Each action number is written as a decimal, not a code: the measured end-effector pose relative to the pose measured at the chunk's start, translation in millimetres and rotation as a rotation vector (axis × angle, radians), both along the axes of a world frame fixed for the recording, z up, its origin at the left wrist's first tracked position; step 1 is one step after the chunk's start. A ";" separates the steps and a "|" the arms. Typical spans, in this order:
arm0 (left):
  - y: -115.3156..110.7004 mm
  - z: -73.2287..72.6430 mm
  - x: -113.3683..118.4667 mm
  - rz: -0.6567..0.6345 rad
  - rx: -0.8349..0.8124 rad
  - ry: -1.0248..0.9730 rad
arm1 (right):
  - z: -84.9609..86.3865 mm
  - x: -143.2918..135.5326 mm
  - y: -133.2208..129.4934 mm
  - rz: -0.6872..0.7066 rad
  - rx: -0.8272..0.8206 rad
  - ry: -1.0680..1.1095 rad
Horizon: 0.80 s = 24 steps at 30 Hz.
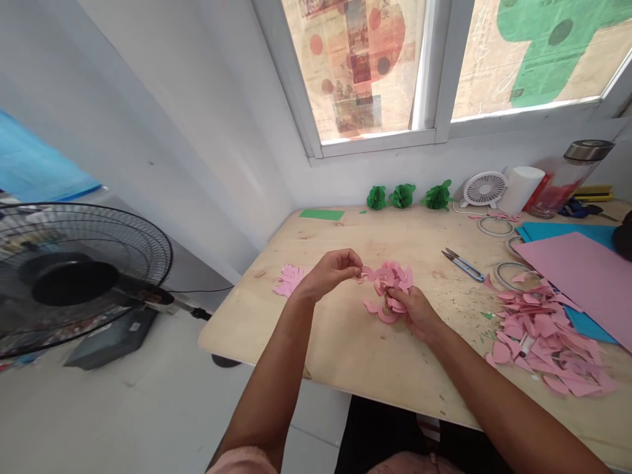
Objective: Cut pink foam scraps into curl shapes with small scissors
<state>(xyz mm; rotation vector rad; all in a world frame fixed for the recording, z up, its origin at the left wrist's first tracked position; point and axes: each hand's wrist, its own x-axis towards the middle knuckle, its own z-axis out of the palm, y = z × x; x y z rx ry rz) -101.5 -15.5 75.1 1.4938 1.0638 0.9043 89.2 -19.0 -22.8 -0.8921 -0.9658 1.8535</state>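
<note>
A bunch of curved pink paper cut-outs (pixel 395 276) is gripped in my right hand (pixel 417 309), above the middle of the wooden table. My left hand (pixel 340 268) pinches the end of a scalloped pink paper piece (pixel 368 273) at the left side of the bunch. Whether that piece is apart from the bunch, I cannot tell. Left of my left hand, a small pile of pink paper cut-outs (pixel 287 280) lies on the table, partly behind my wrist. Thread snips (pixel 463 264) with light blue handles rest beyond my right hand.
Pink paper scraps (pixel 543 329) are heaped at the right, beside pink sheets (pixel 582 276) and blue sheets. Along the wall stand green paper flowers (pixel 402 195), a small white fan (pixel 484 189) and a glass bottle (pixel 567 178). A large floor fan (pixel 74 276) stands left of the table.
</note>
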 end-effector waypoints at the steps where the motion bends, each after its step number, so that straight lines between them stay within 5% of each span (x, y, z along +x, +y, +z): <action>1: -1.1 0.5 0.9 -0.015 0.006 -0.040 | -0.8 -0.1 0.1 0.002 0.000 -0.006; 12: 2.9 -13.5 16.2 -0.164 -0.001 -0.047 | -1.0 -0.2 -1.5 0.044 0.042 -0.062; 18: 6.0 -15.7 26.5 -0.140 0.189 0.201 | -3.5 -1.1 -2.8 0.081 0.081 -0.098; 24: -0.3 -10.9 34.5 -0.172 0.304 0.209 | -5.0 0.0 -1.6 0.131 0.126 -0.035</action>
